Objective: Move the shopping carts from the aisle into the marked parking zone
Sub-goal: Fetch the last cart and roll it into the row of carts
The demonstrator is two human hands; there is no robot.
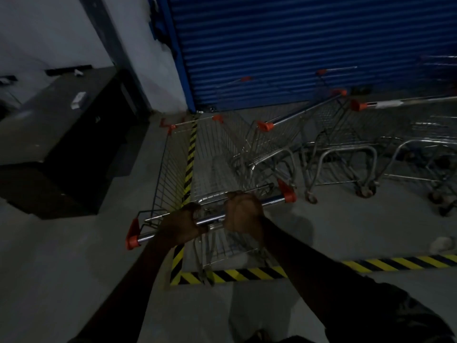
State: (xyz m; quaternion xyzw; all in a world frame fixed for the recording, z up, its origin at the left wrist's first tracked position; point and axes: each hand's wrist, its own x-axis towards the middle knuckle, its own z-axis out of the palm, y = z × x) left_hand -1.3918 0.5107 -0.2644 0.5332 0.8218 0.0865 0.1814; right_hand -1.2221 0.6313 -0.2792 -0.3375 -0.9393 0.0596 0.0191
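Head view: a wire shopping cart (pixel 197 167) is gripped by its handle bar (pixel 210 219) at the corner of the striped parking zone (pixel 235 274).
Left hand (pixel 181 225) and right hand (pixel 243 214) are clenched round the chrome bar, fingers wrapped over it. Ahead of the fingers the basket straddles the zone's left stripe; parked carts (pixel 333 144) stand to their right. Rigid steel on castors is judged to roll easily but veer; the bar, held near its orange end caps, would steer best.

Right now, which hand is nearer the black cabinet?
Left. The left hand grips the cart handle on the cabinet's side; the right hand grips farther away.
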